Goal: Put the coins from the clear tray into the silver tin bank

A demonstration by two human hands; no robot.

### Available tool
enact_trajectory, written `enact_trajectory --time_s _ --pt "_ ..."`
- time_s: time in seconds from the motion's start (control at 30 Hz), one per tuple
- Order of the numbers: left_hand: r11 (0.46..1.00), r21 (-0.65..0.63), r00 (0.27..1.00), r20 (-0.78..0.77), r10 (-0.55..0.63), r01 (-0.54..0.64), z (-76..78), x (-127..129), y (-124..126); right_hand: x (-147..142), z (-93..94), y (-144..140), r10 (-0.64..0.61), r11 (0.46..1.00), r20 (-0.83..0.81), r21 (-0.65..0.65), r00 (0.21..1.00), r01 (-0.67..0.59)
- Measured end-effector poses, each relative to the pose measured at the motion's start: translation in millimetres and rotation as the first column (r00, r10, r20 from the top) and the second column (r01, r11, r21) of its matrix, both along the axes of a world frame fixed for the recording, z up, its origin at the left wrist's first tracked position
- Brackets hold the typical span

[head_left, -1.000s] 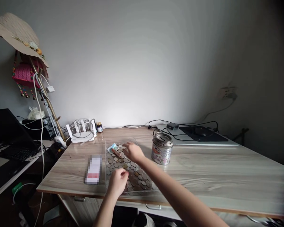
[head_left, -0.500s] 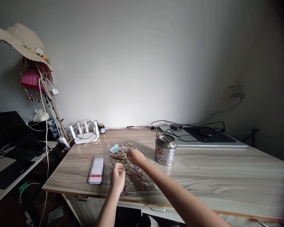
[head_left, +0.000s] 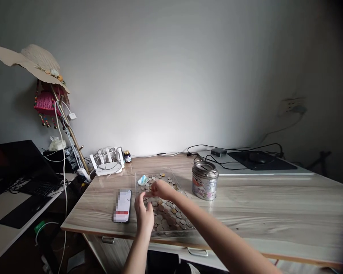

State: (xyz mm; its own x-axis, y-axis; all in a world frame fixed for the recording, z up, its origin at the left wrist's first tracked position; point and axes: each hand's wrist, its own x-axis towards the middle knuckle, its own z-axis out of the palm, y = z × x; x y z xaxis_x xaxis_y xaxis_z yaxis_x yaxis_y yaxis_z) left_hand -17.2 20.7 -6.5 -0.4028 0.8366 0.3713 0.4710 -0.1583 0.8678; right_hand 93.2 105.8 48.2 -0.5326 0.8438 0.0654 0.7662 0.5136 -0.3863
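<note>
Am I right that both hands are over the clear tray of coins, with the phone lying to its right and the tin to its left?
Not quite: the sides are swapped. In the head view the phone lies left of the clear tray, and the tin stands to its right. The left hand and right hand are indeed over the coins.

Plain grey-white wall (head_left: pixel 165 76) behind, bright patch low in middle, corners going dark. Long light wood-grain desk (head_left: pixel 260 205) runs across, drawer handles under front edge. Wall socket with grey cable (head_left: pixel 291 108) on right. Black mouse pad with mouse (head_left: pixel 260 160) at far right of desk. White router with upright antennas (head_left: pixel 107 161) at back left. Wide-brimmed straw hat (head_left: pixel 31 64) and pink woven basket bag (head_left: pixel 47 102) hanging on leaning stand at left. Lower side table with black laptop (head_left: pixel 14 163) beside it.
</note>
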Motion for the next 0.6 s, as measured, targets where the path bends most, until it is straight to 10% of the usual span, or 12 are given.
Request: enact_trajectory --time_s 0.1,0.27,0.43,0.6 --pt "0.991 -0.074 0.994 0.012 -0.109 0.11 1.4 5 -1 37 8.2 -13 0.198 0.978 -0.112 -0.045 0.974 -0.204" --pt "0.763 -0.338 0.833 0.28 -0.477 0.551 -0.6 12 0 68 9.9 -30 0.181 0.962 -0.343 -0.132 0.922 -0.238" --pt "0.789 -0.229 0.8 0.375 -0.468 0.57 4.8 10 -4 59 -5.2 -37 0.05 0.867 -0.584 -0.377 0.81 -0.326" --pt "0.748 -0.215 0.721 0.524 -0.454 0.627 12.4 9 -6 56 -9.6 -41 0.088 0.908 -0.69 -0.241 0.719 -0.343"
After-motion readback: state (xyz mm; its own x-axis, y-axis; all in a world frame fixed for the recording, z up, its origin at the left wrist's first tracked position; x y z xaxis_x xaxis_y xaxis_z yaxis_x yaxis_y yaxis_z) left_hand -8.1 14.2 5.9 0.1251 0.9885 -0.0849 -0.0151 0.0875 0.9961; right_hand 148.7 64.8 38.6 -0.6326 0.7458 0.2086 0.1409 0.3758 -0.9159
